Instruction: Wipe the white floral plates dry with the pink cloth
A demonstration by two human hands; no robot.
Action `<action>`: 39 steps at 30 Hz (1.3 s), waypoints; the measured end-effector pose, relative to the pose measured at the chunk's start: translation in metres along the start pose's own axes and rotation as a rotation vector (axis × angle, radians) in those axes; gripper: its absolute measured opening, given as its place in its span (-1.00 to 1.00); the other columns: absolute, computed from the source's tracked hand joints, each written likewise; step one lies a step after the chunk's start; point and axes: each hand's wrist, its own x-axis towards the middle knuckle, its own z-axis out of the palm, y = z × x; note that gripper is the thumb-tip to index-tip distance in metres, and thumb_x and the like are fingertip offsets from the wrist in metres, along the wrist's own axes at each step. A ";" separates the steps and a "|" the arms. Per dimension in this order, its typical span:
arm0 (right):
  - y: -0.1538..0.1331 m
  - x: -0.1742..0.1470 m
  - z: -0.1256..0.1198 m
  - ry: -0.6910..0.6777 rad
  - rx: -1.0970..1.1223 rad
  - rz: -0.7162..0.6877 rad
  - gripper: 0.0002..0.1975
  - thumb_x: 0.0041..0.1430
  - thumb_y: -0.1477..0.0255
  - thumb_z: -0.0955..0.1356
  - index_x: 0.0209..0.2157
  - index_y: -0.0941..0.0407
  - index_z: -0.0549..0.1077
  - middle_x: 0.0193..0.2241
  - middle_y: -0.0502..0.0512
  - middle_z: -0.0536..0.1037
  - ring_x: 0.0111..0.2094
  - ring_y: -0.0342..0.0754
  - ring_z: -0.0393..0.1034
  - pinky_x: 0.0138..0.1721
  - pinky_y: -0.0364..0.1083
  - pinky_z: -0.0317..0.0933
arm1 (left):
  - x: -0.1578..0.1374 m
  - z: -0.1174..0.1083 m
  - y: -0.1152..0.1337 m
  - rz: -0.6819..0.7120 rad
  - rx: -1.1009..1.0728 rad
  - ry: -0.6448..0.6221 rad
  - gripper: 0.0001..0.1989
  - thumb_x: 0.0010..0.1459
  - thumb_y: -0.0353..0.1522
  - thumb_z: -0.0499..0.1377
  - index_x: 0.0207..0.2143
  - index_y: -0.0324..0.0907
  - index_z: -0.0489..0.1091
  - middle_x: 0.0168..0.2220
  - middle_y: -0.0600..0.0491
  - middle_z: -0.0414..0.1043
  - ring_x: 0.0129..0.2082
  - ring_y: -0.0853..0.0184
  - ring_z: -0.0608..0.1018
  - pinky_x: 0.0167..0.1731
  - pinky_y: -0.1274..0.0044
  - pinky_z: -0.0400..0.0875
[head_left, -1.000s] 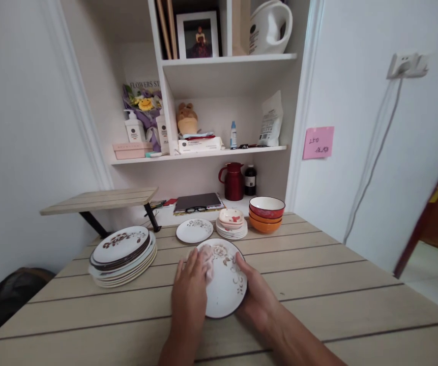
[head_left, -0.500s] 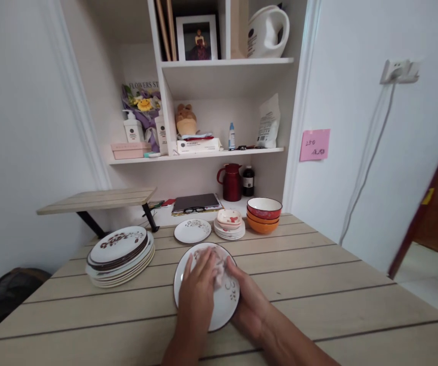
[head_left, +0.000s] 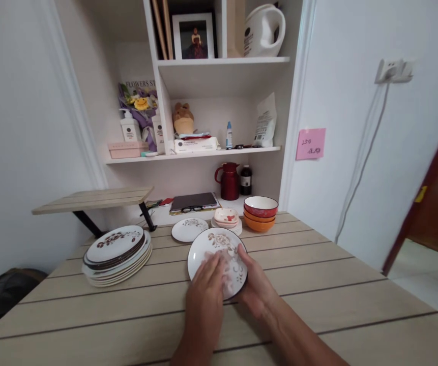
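Note:
A white plate (head_left: pixel 202 246) with a brown floral print and dark rim is held tilted above the table, its face toward me. My right hand (head_left: pixel 257 285) grips its right edge, thumb on the front and the other fingers hidden behind. On the plate's face, my left hand (head_left: pixel 205 291) presses a pale pinkish cloth (head_left: pixel 227 269), which is blurred; it may be a tissue. Behind this plate lies a single smaller-looking floral plate (head_left: pixel 188 231). Small pink-and-white dishes (head_left: pixel 226 216) stand stacked beside it, partly covered by the held plate's top edge.
On the left is a tall stack of plates (head_left: pixel 115 254) near a raised wooden stand (head_left: pixel 92 199). Red and orange bowls (head_left: pixel 260 213) are stacked at the back right. Behind the table (head_left: pixel 318 295), a shelf unit holds a laptop (head_left: pixel 194 202), a red jug (head_left: pixel 229 181) and a dark bottle (head_left: pixel 245 180).
The plate has been raised and tilted up, moving slightly right and away from me, and now covers part of the small dishes. My left hand and the cloth have slid lower on its face.

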 end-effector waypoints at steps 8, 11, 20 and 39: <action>0.032 -0.003 0.006 -0.071 -0.037 0.145 -0.48 0.19 0.18 0.31 0.07 0.23 0.39 -0.18 0.21 0.62 -0.13 0.02 0.50 0.02 -0.01 0.24 | 0.009 -0.014 -0.022 -0.148 0.002 -0.007 -0.53 0.27 -0.46 -0.07 0.22 -0.09 0.18 0.19 -0.02 0.30 0.21 0.26 0.31 0.21 0.23 0.21; 0.032 -0.001 0.004 -0.047 -0.009 0.161 -0.49 0.18 0.19 0.31 0.07 0.22 0.39 -0.18 0.22 0.62 -0.13 0.04 0.50 0.02 0.01 0.23 | 0.008 -0.014 -0.031 -0.244 0.098 -0.061 -0.55 0.27 -0.44 -0.06 0.20 -0.15 0.20 0.17 -0.08 0.32 0.20 0.20 0.33 0.21 0.15 0.16; -0.005 0.003 -0.003 0.051 -0.007 0.042 -0.52 0.21 0.15 0.27 -0.01 0.22 0.43 -0.20 0.25 0.62 -0.15 0.08 0.50 -0.05 0.07 0.28 | -0.003 0.008 -0.013 -0.127 0.009 -0.095 -0.52 0.21 -0.46 0.02 0.20 -0.11 0.22 0.16 -0.05 0.33 0.18 0.18 0.35 0.14 0.24 0.31; 0.015 0.000 0.003 -0.046 0.001 0.103 -0.47 0.19 0.14 0.29 0.05 0.22 0.40 -0.19 0.21 0.63 -0.15 0.04 0.50 0.00 0.01 0.25 | 0.003 -0.011 -0.036 -0.185 -0.176 0.065 -0.37 0.24 -0.30 0.06 0.32 -0.09 -0.08 0.29 -0.13 0.09 0.28 0.19 0.17 0.19 0.23 0.18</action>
